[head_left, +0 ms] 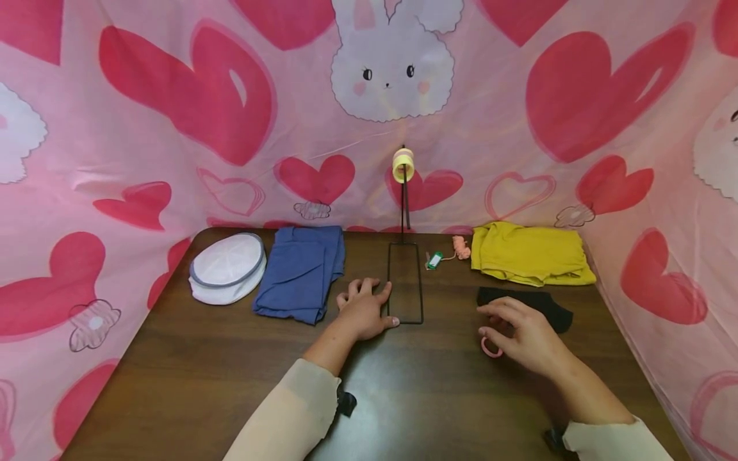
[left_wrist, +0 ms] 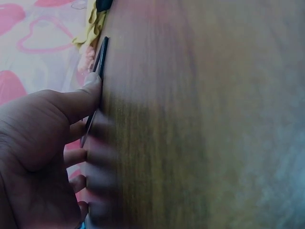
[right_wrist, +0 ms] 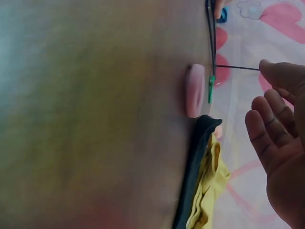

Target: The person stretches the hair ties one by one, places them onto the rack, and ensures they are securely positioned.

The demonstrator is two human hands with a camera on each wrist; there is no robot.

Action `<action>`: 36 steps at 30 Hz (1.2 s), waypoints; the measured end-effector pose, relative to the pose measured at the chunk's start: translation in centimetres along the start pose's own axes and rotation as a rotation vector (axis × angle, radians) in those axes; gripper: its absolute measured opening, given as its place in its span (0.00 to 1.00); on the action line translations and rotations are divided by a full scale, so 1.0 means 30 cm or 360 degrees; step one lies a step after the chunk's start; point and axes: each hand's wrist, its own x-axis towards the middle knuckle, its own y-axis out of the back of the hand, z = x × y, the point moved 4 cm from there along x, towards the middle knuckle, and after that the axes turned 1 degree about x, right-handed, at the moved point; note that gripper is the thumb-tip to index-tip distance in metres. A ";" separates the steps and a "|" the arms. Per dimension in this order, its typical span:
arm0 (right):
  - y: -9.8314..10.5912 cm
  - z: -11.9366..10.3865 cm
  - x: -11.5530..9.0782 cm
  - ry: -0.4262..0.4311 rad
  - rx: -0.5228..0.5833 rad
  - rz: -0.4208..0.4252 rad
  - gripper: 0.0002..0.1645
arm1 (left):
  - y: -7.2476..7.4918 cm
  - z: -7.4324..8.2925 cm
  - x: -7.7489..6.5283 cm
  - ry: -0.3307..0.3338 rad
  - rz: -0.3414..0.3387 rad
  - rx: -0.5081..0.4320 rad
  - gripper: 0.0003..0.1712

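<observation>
My left hand (head_left: 363,312) rests with spread fingers at the left side of a black wire stand (head_left: 423,288), its thumb on the base wire. On the stand's raised arm hang yellow and pink rings (head_left: 403,165). In the left wrist view the thumb (left_wrist: 90,86) lies against the thin black frame (left_wrist: 103,62). My right hand (head_left: 527,336) hovers with loosely bent fingers over the right side of the table, holding nothing. Below its thumb a pink ring (head_left: 491,349) lies on the wood. The right wrist view shows that pink ring (right_wrist: 195,90) apart from the hand (right_wrist: 281,138).
Left of the stand lie folded blue cloth (head_left: 300,272) and a round white fabric hat (head_left: 227,266). To its right are a green tag (head_left: 435,260), a coral yarn bundle (head_left: 460,247), folded yellow cloth (head_left: 527,253) and a black sock-like cloth (head_left: 559,314). Patterned pink sheets enclose the table.
</observation>
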 end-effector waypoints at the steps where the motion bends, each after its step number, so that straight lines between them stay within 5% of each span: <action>1: -0.001 0.002 -0.007 -0.0015 -0.0011 -0.0026 0.27 | 0.001 0.000 -0.001 -0.0004 0.0003 -0.0006 0.50; 9: -0.009 0.028 -0.057 -0.0115 -0.0115 -0.0235 0.26 | 0.007 -0.002 -0.003 -0.0020 0.0006 -0.0020 0.50; 20: -0.006 0.070 -0.086 -0.0231 -0.0126 -0.0572 0.37 | 0.000 -0.005 0.004 -0.0011 -0.0006 -0.0015 0.51; 36: -0.010 0.081 -0.075 -0.0283 -0.0101 -0.0686 0.19 | 0.004 -0.002 0.000 -0.0006 -0.0010 -0.0022 0.51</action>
